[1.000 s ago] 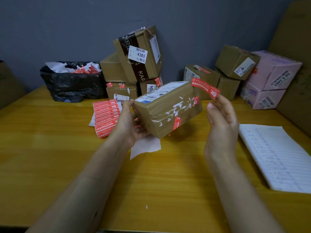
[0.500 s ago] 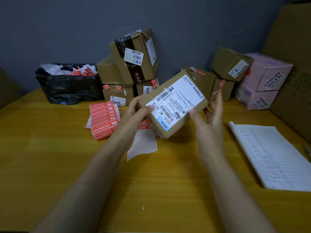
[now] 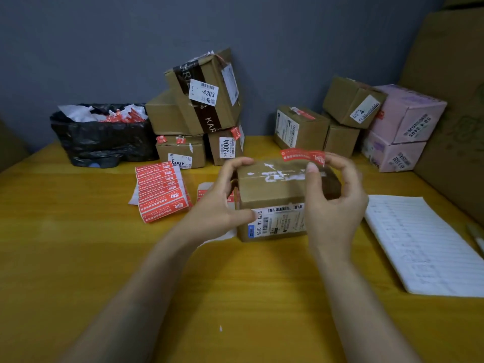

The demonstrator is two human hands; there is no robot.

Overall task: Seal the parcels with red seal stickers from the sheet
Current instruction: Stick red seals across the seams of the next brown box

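The job looks partly done. The left hand [image 3: 222, 203] grips the left end of a brown parcel [image 3: 277, 195], thumb on the near labelled face and fingers curled over the top. The parcel sits at the middle of the tabletop [image 3: 104, 258]; I cannot tell whether it rests there or is lifted. The right hand [image 3: 337, 205] pinches a red seal sticker [image 3: 302, 155] by its right end between thumb and forefinger. The strip hangs just above the far edge of the parcel's top face, and whether it touches the cardboard I cannot tell. That top seam shows only scraps of white tape and no red strip, so this seal is not yet laid. To the left, the sticker sheet [image 3: 162, 192] carries several rows of unused seals. Of the stacked parcels [image 3: 204, 100] at the far edge, a few show red strips, as does one box [image 3: 301, 127] in the far right group; others show none from here, so more sealing probably remains. A black bin bag [image 3: 102, 137] at the far left holds peeled scraps.
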